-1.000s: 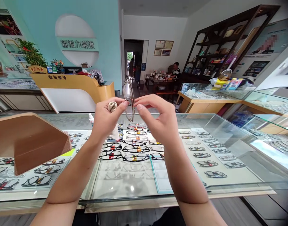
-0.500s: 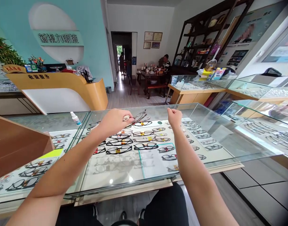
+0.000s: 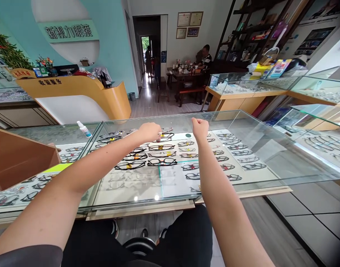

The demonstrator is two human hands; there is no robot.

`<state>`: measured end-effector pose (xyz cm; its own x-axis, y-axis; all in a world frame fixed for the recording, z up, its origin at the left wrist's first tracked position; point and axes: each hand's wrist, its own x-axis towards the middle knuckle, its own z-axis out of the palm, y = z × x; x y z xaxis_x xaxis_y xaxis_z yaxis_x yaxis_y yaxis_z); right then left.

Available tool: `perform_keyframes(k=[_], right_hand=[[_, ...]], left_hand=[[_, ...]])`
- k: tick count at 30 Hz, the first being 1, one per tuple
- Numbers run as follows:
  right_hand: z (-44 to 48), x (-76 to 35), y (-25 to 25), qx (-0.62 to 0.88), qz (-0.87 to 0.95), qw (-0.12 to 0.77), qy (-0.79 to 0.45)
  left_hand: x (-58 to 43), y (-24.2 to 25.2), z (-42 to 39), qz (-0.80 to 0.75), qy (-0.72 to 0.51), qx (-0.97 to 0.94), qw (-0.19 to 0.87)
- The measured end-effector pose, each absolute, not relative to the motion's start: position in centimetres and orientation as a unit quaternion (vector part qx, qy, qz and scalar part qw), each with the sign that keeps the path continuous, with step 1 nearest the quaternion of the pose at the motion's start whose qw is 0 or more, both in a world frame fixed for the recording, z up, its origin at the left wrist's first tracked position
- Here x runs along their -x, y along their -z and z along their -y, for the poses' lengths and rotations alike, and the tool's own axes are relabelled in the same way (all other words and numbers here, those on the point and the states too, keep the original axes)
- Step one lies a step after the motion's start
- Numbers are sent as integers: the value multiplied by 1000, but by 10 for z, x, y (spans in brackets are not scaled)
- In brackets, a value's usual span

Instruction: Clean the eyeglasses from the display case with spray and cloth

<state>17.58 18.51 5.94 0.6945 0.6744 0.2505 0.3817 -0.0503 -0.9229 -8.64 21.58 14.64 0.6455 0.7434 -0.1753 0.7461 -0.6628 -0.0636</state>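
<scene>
My left hand point(image 3: 150, 132) is closed over the glass top of the display case, its back turned to me. A bit of white material shows at its fingertips. A thin-rimmed pair of eyeglasses point(image 3: 166, 130) pokes out just beyond the fingers; my hand covers most of it. To the right, my right hand point(image 3: 200, 128) makes a fist above the same glass, and what it holds, if anything, is hidden. Beneath both hands, rows of eyeglasses point(image 3: 162, 162) lie inside the glass display case point(image 3: 147, 203), several with coloured tags on their lenses.
A small white spray bottle point(image 3: 84, 129) stands on the glass at left. Nearer on that side a brown box point(image 3: 22, 157) juts in. More glass cases point(image 3: 250, 91) run along the right. Across the room a person point(image 3: 205, 57) sits at a table.
My left hand has turned so that the eyeglasses, plain to see before, are now mostly hidden behind it. My right hand stays in a fist. The view has tilted down a little.
</scene>
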Motion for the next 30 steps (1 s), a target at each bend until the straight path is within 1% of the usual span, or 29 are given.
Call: perform_keyframes(k=[4,14,21,30], right_hand=[[-185,-175,-61,708,365,589,-140],[-187,-176,-60,706,359,589,-158],[-186,-177,-58,702,356,595,-161],[-188,-179,-54,699,356,597,-168]], left_hand=[[80,-134,-226,-417,104,-903,-2],[70,-122,-233,-421,119,-899,-2],[64,-118,-234,-414,122,-902,17],[60,-119,-241,-422,126,-898,15]])
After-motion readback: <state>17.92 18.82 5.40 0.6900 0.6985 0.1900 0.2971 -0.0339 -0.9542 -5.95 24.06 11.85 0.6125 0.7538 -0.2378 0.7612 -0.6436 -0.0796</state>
